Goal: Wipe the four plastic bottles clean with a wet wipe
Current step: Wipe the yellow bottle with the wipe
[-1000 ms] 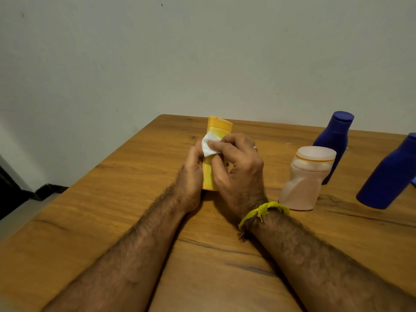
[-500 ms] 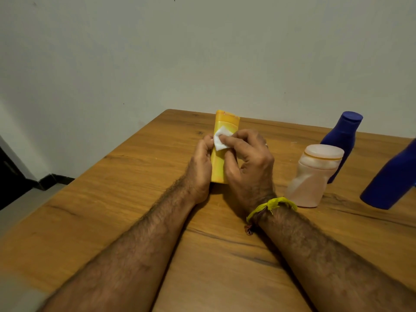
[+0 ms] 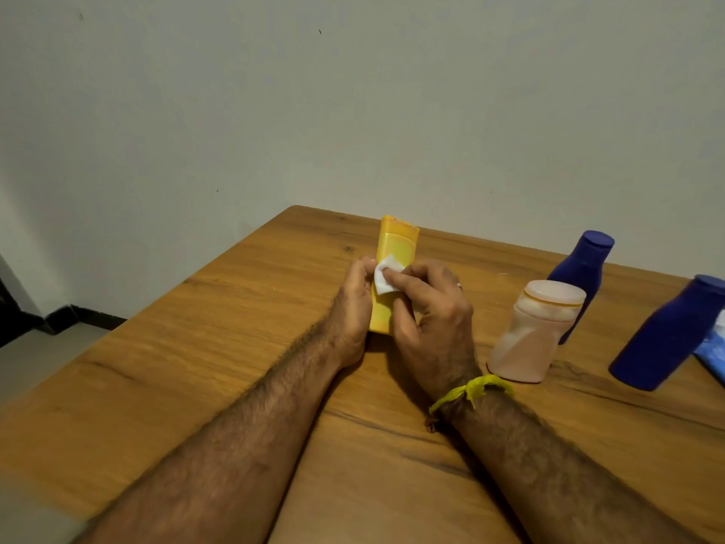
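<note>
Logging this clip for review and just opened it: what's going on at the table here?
A person is wiping a yellow bottle that stands upright on the wooden table. The left hand grips the bottle's side while the right hand presses a white wet wipe against its front. To the right stand a translucent pink bottle and two dark blue bottles, none of them touched.

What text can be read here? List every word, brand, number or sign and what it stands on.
None can be read.
yellow bottle: pale patch on its front, no letters legible; partly hidden by the white wipe and both hands.
pinkish bottle: no lettering shows.
two blue bottles: plain sides.
blue-white packet at the right edge: print too blurred.
</note>
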